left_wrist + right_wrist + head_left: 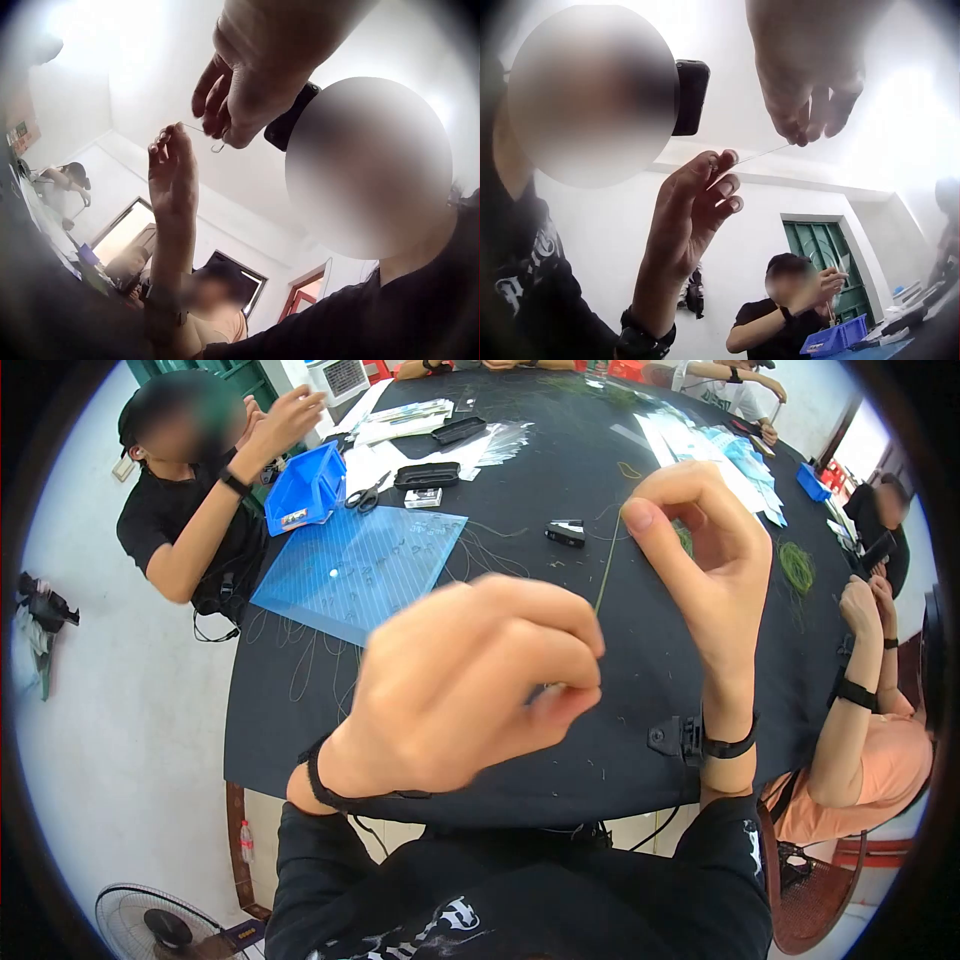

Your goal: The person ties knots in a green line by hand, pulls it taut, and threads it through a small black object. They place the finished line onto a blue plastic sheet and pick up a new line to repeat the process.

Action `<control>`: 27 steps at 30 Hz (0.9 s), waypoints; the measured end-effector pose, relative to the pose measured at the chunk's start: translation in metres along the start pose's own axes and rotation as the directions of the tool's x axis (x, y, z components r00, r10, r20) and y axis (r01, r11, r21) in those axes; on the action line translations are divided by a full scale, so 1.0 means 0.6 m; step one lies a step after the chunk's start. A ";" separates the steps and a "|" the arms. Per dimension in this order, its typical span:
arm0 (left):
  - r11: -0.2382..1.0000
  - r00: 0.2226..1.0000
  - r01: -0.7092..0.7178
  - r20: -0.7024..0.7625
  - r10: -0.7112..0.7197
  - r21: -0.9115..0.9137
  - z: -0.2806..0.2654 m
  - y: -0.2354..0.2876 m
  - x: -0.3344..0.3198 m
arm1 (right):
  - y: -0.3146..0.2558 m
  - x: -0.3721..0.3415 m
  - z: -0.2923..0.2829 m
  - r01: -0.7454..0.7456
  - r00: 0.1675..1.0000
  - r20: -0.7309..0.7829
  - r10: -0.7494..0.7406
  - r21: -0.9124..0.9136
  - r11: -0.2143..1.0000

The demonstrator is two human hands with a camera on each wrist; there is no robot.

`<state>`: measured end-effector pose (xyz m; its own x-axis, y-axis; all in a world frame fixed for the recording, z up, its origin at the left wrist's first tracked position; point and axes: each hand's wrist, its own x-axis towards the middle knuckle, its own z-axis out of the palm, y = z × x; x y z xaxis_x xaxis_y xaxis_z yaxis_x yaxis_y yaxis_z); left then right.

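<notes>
In the head view my left hand [470, 685] is raised over the near part of the table, slightly blurred, thumb against curled fingers. The left wrist view shows a small fish hook [217, 148] pinched at its fingertips. A thin line [763, 154] stretches from there to my right hand [715, 550], which pinches it between thumb and forefinger. Greenish in the head view, the line [608, 565] slants between the two hands. Both hands are held up off the table.
On the black-covered table [640, 760] lie a blue board [365, 570] with small hooks and trailing lines, a small black stapler [566, 533], scissors [368, 495] and a green line bundle [796, 568]. A blue bin [305, 485] stands at left. Other people sit around.
</notes>
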<state>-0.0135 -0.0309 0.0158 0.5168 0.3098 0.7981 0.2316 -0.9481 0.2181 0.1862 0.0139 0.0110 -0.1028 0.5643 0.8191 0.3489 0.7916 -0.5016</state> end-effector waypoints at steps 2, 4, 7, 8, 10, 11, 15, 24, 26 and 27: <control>0.997 0.996 0.072 0.053 -0.070 -0.028 0.021 0.002 -0.006 | 0.003 0.003 0.001 0.075 0.997 0.005 -0.075 -0.085 0.994; 0.992 0.994 0.110 0.024 -0.108 -0.068 0.036 0.002 -0.009 | 0.009 0.001 0.007 0.144 0.989 0.043 -0.139 -0.165 0.976; 0.947 0.979 0.199 0.011 -0.203 -0.254 0.042 -0.006 -0.008 | 0.019 -0.001 0.025 0.109 0.979 0.185 -0.081 -0.148 0.983; 0.908 0.970 0.234 0.024 -0.241 -0.349 0.041 -0.010 -0.007 | 0.021 -0.004 0.033 0.014 0.966 0.259 0.004 -0.064 0.998; 0.789 0.940 0.309 0.044 -0.338 -0.531 0.037 -0.012 -0.006 | 0.023 -0.007 0.041 -0.264 0.868 0.463 0.182 0.120 0.957; 0.710 0.916 0.345 0.055 -0.398 -0.614 0.030 -0.007 -0.003 | 0.035 -0.009 0.044 -0.389 0.806 0.559 0.192 0.257 0.885; 0.706 0.874 0.289 -0.124 -0.471 -0.647 0.017 -0.013 0.002 | 0.011 -0.001 0.043 0.009 0.996 0.087 -0.010 0.005 1.000; 0.988 0.969 0.100 -0.216 -0.123 -0.116 -0.003 -0.036 -0.001 | -0.068 -0.014 0.023 -0.022 0.952 0.305 -0.041 0.199 0.980; 0.992 0.974 0.079 -0.205 -0.098 -0.098 -0.004 -0.037 0.001 | -0.071 -0.015 0.025 -0.060 0.954 0.298 -0.001 0.194 0.979; 0.993 0.975 0.069 -0.202 -0.087 -0.095 -0.004 -0.036 0.002 | -0.072 -0.015 0.025 -0.078 0.955 0.295 0.019 0.191 0.979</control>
<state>-0.0197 -0.0100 0.0134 0.3174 0.3699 0.8732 0.1868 -0.9271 0.3248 0.1579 -0.0218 0.0208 -0.3661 0.6230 0.6913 0.1717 0.7753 -0.6078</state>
